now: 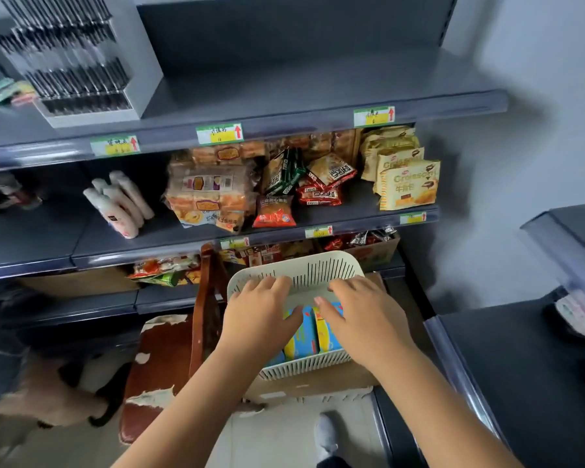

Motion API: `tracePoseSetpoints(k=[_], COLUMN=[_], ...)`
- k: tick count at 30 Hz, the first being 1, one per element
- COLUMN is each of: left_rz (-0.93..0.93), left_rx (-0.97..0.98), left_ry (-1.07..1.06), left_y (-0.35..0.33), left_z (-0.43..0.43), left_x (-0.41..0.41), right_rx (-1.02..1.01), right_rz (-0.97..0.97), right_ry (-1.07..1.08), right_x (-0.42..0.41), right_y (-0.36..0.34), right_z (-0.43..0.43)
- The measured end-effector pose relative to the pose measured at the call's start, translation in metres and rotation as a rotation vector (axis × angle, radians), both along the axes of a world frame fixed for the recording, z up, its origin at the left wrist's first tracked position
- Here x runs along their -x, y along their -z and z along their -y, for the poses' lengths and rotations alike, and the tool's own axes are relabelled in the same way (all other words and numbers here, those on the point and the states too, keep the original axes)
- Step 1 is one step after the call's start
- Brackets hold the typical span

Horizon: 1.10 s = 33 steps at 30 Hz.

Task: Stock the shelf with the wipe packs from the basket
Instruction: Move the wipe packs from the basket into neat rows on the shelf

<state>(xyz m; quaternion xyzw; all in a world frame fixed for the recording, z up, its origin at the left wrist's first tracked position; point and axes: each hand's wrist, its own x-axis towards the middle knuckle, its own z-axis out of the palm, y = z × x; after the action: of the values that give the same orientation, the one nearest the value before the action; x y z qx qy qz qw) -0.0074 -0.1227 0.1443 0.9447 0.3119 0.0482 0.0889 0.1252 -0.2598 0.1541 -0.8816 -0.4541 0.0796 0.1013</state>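
While the grey shelf (318, 96) fills the view from nine to one o'clock, a pen display (81, 62) at its eleven, the cream basket (318, 265) sits at six o'clock on a cardboard box (318, 383). The left hand (260, 319), at the basket's nine o'clock, and the right hand (362, 315), at its three, reach in with fingers spread and straight, thumbs over the blue-and-yellow wipe packs (301, 339) that stand upright inside the basket.
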Motion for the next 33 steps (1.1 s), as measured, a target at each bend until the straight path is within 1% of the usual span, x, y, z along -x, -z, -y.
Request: tracePoseSetpoints(k=[4, 8, 13, 17, 19, 22, 25, 27, 30, 33], left_rz=[-0.124, -0.251, -0.371, -0.473, -0.52, -0.561, -0.573, -0.569, -0.542, -0.543], left_rx=[0.097, 0.244, 0.373, 0.457, 0.488, 0.494, 0.469, 0.469, 0.501, 0.506], left_ry=[-0.06, -0.124, -0.151, -0.176, -0.192, -0.176, -0.15, -0.152, -0.189, -0.205], left_y=[0.045, 0.086, 0.131, 0.167, 0.183, 0.202, 0.214, 0.22, 0.225, 0.225], left_z=[-0.03, -0.052, -0.073, -0.087, -0.095, -0.105, -0.105, -0.103, -0.103, -0.108], left_x=[-0.017, -0.034, -0.039, -0.034, -0.032, -0.03, -0.025, -0.022, -0.02, -0.024], right_rx=[0.158, 0.298, 0.408, 0.474, 0.494, 0.499, 0.52, 0.493, 0.372, 0.167], right_rz=[-0.065, -0.137, -0.185, -0.233, -0.226, -0.174, -0.164, -0.17, -0.221, -0.362], right_ry=[-0.072, -0.119, -0.15, -0.166, -0.182, -0.178, -0.174, -0.18, -0.181, -0.075], right_x=[-0.029, -0.056, -0.069, -0.072, -0.073, -0.075, -0.075, -0.072, -0.061, -0.048], right_y=[0.047, 0.099, 0.153, 0.186, 0.2, 0.221, 0.235, 0.24, 0.245, 0.245], right_z=[-0.033, -0.053, -0.067, -0.084, -0.096, -0.115, -0.127, -0.128, -0.125, -0.117])
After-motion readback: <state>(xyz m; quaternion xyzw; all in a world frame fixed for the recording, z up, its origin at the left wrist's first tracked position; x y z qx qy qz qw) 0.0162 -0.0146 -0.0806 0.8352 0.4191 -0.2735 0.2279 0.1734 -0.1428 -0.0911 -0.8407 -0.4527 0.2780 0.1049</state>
